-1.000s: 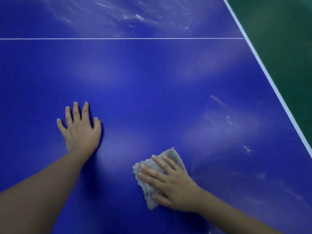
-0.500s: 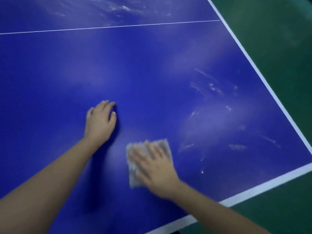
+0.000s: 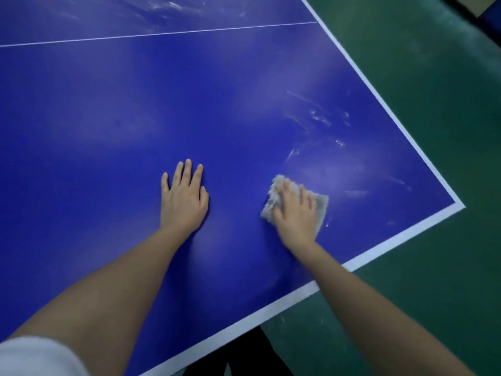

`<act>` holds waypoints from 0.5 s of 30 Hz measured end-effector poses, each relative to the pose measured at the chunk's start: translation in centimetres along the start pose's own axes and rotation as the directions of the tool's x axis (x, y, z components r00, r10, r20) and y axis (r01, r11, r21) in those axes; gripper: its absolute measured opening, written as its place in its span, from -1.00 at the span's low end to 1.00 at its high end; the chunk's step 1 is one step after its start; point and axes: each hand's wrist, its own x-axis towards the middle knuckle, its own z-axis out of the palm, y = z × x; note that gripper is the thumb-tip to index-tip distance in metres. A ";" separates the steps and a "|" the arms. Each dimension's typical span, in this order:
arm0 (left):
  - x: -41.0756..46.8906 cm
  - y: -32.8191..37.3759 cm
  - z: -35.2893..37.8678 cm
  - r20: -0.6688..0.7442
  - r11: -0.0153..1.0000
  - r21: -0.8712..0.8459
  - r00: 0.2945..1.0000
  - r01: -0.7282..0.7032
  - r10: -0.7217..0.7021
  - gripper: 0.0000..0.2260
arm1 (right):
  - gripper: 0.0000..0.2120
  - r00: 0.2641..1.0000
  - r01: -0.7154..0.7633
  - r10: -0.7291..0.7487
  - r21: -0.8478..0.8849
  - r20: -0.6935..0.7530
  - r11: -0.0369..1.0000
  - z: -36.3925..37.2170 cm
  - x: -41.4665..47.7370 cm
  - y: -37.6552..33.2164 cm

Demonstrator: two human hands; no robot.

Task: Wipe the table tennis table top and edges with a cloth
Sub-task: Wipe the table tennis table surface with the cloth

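Note:
The blue table tennis table [image 3: 108, 126] fills most of the view, with white border lines along its right and near edges. My right hand [image 3: 295, 215] lies flat on a grey fluffy cloth [image 3: 321, 204] and presses it onto the top near the right corner. The cloth shows to the left and right of the fingers; its middle is hidden under the hand. My left hand [image 3: 183, 202] rests flat on the bare blue top, fingers spread, about a hand's width left of the cloth. Pale smear marks [image 3: 317, 118] lie beyond the cloth.
The table's corner [image 3: 458, 206] sits to the right of the cloth. Green floor [image 3: 423, 109] surrounds the right and near edges. A thin white centre line [image 3: 162, 34] crosses the far part of the top, with more smears [image 3: 162, 6] beyond it.
My right hand has slid the cloth rightward toward the corner. My left hand has spread flat again. The view has shifted, so the near edge and the corner show more fully.

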 end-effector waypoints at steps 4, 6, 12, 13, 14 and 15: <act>0.1 0.0 0.0 -0.008 1.000 -0.005 1.000 -0.002 0.002 -0.53 | -0.49 0.919 0.390 -0.388 -0.009 0.076 0.921 2.4 -9.0 -4.7; 0.0 0.0 0.0 -0.004 1.000 -0.007 1.000 0.001 -0.001 -0.53 | -0.50 0.826 0.546 -0.545 0.033 0.146 0.837 2.4 -12.0 -3.9; -0.1 0.3 -0.3 -0.003 1.000 0.004 1.000 -0.002 0.002 -0.53 | -0.53 0.997 0.072 -0.070 -0.094 0.022 0.993 0.1 -9.3 6.6; -0.1 0.4 -0.3 -0.005 1.000 0.008 1.000 -0.003 0.003 -0.53 | -0.51 0.998 -0.037 0.041 -0.081 0.044 0.996 -0.4 -8.5 8.0; -0.1 0.4 -0.3 -0.007 1.000 0.010 1.000 -0.003 0.003 -0.53 | -0.49 0.993 -0.094 0.099 -0.077 0.067 0.993 -0.7 -8.0 8.2; -0.1 0.4 -0.3 -0.006 1.000 0.011 1.000 -0.002 0.002 -0.53 | -0.48 0.992 -0.114 0.118 -0.078 0.053 0.990 -0.8 -7.8 7.4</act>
